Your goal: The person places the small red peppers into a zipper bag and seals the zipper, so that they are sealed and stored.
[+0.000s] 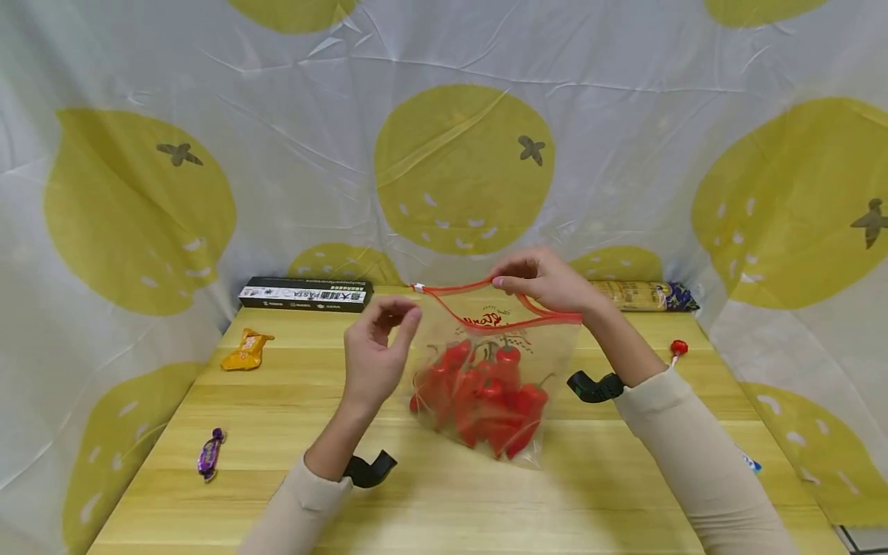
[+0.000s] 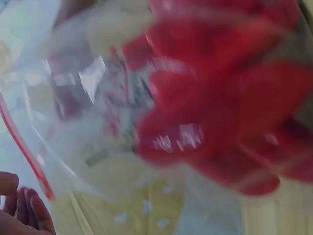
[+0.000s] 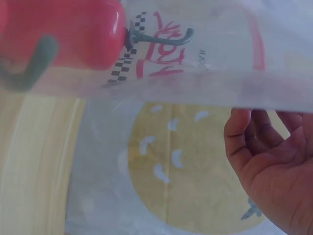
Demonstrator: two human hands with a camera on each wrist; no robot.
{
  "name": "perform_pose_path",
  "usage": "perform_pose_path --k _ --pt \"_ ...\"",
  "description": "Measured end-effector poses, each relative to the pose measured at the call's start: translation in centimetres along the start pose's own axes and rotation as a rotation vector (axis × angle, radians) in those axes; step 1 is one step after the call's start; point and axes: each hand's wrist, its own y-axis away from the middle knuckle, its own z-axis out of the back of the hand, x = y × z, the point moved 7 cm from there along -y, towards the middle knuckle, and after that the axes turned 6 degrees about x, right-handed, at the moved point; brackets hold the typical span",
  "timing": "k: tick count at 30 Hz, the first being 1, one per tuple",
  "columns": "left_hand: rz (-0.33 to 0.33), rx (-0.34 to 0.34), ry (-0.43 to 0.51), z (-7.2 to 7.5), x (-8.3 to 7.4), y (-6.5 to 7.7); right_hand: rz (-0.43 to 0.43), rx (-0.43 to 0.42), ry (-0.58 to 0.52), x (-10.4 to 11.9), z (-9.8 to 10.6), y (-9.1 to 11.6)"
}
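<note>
A clear zip bag with a red zip edge hangs above the table's middle, its mouth gaping. Inside lie several red peppers with green stems. My right hand pinches the bag's far top edge between thumb and fingers. At the bag's left side is my left hand, fingers loosely bent and thumb apart, with nothing visible in it. A white slider sits at the zip's left end. In the left wrist view, the fingers are close to the red zip edge but apart from it.
On the wooden table, an orange-wrapped sweet and a purple-wrapped sweet lie left. A black pasta box and a yellow packet stand at the back. A red lollipop is at the right, before the lemon-print curtain.
</note>
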Motion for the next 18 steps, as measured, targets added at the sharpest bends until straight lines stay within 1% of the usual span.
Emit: perform_pose_path --k 1,2,4,6,7,8,9,10,13,16,17,18 --pt "0.043 -0.007 0.014 0.7 1.0 -0.4 0.003 0.003 0.000 0.0 0.0 0.1" --pt "0.082 0.007 0.026 1.2 2.1 -0.7 0.007 0.006 0.002 0.1 -0.1 0.2" --pt "0.172 0.066 0.040 1.8 4.2 -1.4 0.005 0.016 0.005 0.1 -0.1 0.3" --pt "0.255 0.139 0.049 1.8 6.0 -1.9 0.000 0.029 0.008 0.1 -0.1 0.3" --pt "0.284 0.168 0.062 1.7 6.7 -2.1 -0.007 0.035 0.010 0.0 0.0 0.3" --pt "0.302 0.178 0.066 1.7 7.1 -2.3 -0.015 0.040 0.010 -0.1 0.0 0.3" --pt "0.312 0.169 0.077 1.7 7.3 -2.4 -0.029 0.044 0.010 -0.2 0.2 0.3" --pt "0.314 0.150 0.082 1.8 7.4 -2.5 -0.042 0.043 0.009 -0.2 0.4 0.5" --pt "0.257 0.080 0.064 2.0 6.7 -2.8 -0.074 0.011 0.032 0.5 1.4 1.3" --pt "0.200 0.026 0.013 2.0 5.5 -2.7 -0.065 -0.047 0.090 2.8 1.9 2.4" --pt "0.186 0.018 -0.001 1.8 5.1 -2.7 -0.048 -0.064 0.123 3.7 1.8 2.5" --pt "0.173 0.011 -0.008 1.7 4.4 -2.6 -0.026 -0.072 0.147 4.8 1.5 2.6"
